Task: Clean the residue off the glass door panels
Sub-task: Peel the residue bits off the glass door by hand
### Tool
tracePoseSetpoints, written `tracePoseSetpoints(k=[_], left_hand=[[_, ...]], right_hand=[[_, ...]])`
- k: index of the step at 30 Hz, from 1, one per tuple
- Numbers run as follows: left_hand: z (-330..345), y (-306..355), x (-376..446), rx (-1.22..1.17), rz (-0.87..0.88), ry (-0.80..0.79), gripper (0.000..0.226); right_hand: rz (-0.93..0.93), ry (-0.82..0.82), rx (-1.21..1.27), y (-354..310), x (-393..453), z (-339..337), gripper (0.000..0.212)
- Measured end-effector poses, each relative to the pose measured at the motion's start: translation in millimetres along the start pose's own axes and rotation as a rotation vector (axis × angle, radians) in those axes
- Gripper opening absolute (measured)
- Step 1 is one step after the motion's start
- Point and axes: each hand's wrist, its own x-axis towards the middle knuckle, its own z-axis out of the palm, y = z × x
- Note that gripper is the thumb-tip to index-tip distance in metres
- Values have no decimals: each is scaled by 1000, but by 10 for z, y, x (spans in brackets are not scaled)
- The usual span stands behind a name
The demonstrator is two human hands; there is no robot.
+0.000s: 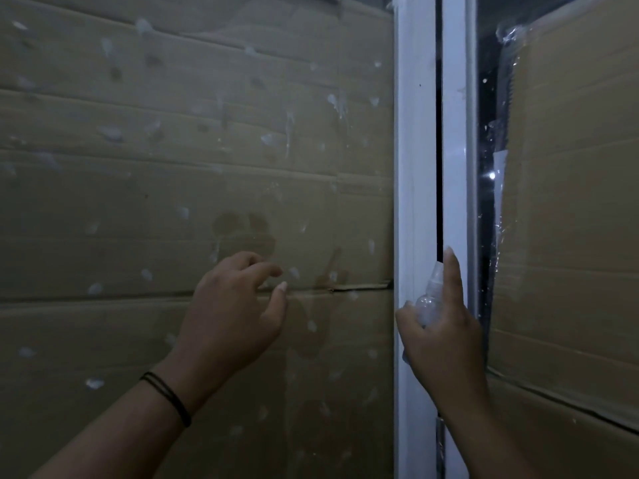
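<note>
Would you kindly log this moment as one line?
left hand: fingers at glass panel, empty | right hand: holds spray bottle by white frame | residue: white spots remain

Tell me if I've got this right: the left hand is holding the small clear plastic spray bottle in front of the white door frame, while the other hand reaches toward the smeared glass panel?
Not quite. In the head view the right hand holds the small clear plastic spray bottle in front of the white door frame; the left hand reaches toward the smeared glass panel.

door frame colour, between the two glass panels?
White, in the head view: the door frame runs vertically between the panels.
</note>
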Motion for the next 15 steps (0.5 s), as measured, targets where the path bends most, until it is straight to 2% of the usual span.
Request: tracePoseSetpoints(k=[5, 15], left_hand=[[-1, 43, 0, 41, 8, 14, 27], [-24, 100, -54, 98, 29, 29, 27]], right_hand=[[-2, -13, -17, -17, -20, -49, 70], [-39, 38, -78, -68, -88, -11, 67]])
